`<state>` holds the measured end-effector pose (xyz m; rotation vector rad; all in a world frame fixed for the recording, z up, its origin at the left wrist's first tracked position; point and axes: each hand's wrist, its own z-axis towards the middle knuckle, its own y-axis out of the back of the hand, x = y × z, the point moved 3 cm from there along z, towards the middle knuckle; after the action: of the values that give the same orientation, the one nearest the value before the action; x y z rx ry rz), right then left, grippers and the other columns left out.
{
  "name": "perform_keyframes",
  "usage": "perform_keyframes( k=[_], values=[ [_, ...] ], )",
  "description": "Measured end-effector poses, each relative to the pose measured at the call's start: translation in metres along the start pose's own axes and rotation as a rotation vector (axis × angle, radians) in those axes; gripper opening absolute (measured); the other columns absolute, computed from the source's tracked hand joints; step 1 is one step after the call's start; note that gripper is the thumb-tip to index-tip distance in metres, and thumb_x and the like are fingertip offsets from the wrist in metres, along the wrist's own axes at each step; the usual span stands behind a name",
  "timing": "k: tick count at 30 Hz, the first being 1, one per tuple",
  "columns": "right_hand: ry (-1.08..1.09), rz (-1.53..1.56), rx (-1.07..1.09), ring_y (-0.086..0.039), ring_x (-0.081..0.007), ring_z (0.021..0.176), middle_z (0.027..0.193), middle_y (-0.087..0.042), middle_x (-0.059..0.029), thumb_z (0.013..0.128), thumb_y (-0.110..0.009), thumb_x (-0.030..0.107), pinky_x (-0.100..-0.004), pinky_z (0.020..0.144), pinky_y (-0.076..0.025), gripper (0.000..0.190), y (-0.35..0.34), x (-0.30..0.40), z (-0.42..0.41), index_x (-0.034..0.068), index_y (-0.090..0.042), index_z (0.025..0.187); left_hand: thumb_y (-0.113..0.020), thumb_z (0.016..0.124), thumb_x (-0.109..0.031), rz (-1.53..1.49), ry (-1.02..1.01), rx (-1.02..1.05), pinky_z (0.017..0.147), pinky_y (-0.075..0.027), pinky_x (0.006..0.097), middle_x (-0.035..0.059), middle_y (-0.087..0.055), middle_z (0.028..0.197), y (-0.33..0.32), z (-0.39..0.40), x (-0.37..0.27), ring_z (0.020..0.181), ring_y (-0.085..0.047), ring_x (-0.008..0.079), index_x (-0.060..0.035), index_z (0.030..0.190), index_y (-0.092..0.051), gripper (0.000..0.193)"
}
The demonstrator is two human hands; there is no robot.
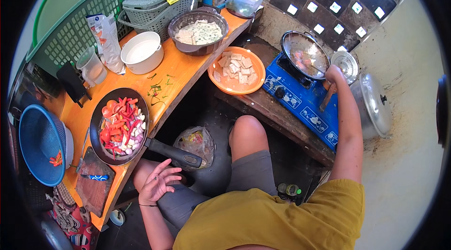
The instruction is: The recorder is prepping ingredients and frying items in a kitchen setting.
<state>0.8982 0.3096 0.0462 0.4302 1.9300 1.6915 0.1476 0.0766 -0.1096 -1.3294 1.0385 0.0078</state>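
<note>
My right hand (334, 74) is closed around a slim metal cooking utensil (319, 69) whose far end dips into the wok (306, 54). Reddish pieces lie in the wok, which sits on a blue gas stove (299, 100). A wooden handle (327, 98) sticks out below that hand; I cannot tell whether it belongs to the utensil or the wok. My left hand (160, 182) is empty, palm up with fingers apart, over my thigh. Near it is the black handle (174, 153) of a frying pan (94, 133) holding cut tomatoes, red chillies, shallots and garlic.
An orange plate (260, 74) of tempeh pieces stands left of the stove. On the wooden table (169, 89) are a dark bowl of batter (197, 51), a white pot (142, 60), a cutting board (95, 193) with a knife (95, 177), and a blue basket (40, 144). A lidded pot (370, 109) stands right.
</note>
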Motion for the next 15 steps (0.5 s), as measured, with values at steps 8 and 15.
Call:
perform_keyframes(
  k=[8, 15],
  values=[
    [0.141, 0.301, 0.134, -0.055, -0.0146, 0.045, 0.055, -0.06, -0.0047, 0.079, -0.067, 0.013, -0.033, 0.043, -0.044, 0.02, 0.017, -0.004, -0.003, 0.001, -0.068, 0.063, -0.064, 0.096, -0.032, -0.004, -0.017, -0.005, 0.081, -0.061, 0.0398, 0.0329, -0.04, 0.147, 0.001, 0.0, 0.001, 0.126, -0.055, 0.0386, -0.0021, 0.157, -0.019, 0.081],
    [0.104, 0.248, -0.012, -0.068, -0.0232, 0.059, 0.068, -0.07, -0.0115, 0.077, -0.067, 0.013, -0.0383, 0.055, -0.054, 0.015, 0.064, -0.025, -0.036, 0.001, -0.076, 0.079, -0.065, 0.095, -0.032, -0.009, -0.006, -0.008, 0.081, -0.061, 0.04, 0.0332, -0.04, 0.146, 0.002, 0.0, 0.001, 0.126, -0.055, 0.0392, -0.0024, 0.157, -0.018, 0.083]
  ],
)
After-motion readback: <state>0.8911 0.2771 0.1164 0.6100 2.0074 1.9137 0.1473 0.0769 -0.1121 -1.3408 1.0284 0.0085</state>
